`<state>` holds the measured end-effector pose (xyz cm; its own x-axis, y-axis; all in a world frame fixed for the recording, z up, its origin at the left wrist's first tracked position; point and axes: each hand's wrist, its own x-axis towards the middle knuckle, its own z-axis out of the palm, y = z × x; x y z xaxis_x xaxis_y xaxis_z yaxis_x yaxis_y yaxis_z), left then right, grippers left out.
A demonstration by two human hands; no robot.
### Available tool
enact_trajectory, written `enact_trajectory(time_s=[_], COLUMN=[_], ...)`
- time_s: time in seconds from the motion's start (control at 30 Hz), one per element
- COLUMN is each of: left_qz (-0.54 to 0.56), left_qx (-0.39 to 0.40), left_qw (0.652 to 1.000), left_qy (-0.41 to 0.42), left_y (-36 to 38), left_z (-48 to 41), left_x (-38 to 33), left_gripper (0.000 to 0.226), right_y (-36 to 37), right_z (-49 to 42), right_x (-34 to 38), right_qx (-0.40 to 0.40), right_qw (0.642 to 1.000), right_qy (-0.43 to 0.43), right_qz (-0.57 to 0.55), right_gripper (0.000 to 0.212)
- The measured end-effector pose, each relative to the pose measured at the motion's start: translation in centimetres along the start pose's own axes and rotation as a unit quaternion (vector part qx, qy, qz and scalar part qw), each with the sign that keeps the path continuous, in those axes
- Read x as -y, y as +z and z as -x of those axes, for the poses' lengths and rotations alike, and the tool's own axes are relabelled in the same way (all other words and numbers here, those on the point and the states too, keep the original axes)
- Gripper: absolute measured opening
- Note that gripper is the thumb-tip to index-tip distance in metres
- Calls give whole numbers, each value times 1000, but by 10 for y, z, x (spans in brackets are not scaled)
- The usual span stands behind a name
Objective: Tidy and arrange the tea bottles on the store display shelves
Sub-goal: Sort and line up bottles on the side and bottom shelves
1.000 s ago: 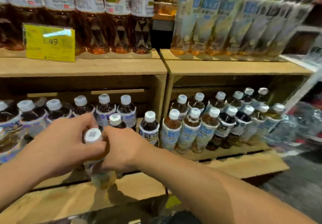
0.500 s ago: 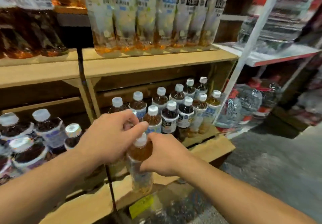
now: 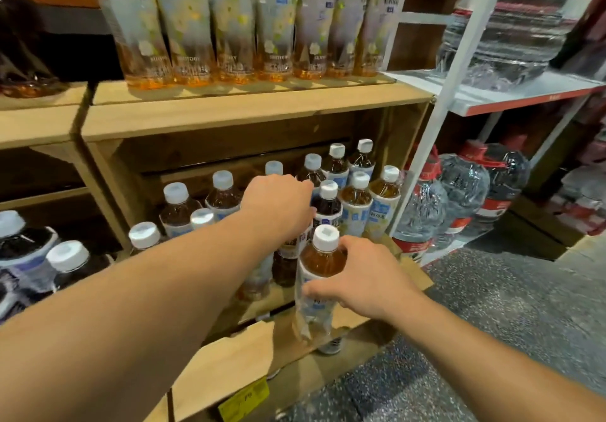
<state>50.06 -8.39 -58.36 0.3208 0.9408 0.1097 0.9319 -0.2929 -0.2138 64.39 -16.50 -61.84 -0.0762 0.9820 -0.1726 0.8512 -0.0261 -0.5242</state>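
My right hand (image 3: 362,279) grips an amber tea bottle (image 3: 319,277) with a white cap and pale label, upright just in front of the lower wooden shelf (image 3: 249,349). My left hand (image 3: 278,206) reaches over the small tea bottles (image 3: 355,198) on that shelf, its fingers curled down on a dark bottle (image 3: 288,257) whose cap it hides. Small white-capped bottles of dark and amber tea stand in rows behind both hands. Tall tea bottles (image 3: 229,24) line the upper shelf.
A white metal rack (image 3: 436,119) stands right of the wooden shelf, with large water jugs (image 3: 459,192) below and wrapped packs above. More small bottles (image 3: 29,251) fill the left bay. A yellow price tag (image 3: 244,400) hangs on the shelf front. Grey speckled floor lies at right.
The view swung right along the shelves. My left hand left the held bottle's cap and reached to a dark bottle on the shelf. My right hand still carries the amber bottle.
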Motion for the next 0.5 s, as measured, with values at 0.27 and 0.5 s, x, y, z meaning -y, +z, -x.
enact_trajectory(time_s=[0.27,0.5], left_qz=[17,-20], left_qx=[-76,-83], left_qw=[997,996], left_qy=[2,9], left_y=[-26,-56], left_z=[54,110], left_x=[20,34], left_gripper=[30,31], right_y=[-9,-1], right_z=[-7,-34], right_x=[1,11], right_qx=[-9,-40], right_qw=[1000,998], right_qy=[16,33], right_qz=[9,-25], right_gripper=[50,61])
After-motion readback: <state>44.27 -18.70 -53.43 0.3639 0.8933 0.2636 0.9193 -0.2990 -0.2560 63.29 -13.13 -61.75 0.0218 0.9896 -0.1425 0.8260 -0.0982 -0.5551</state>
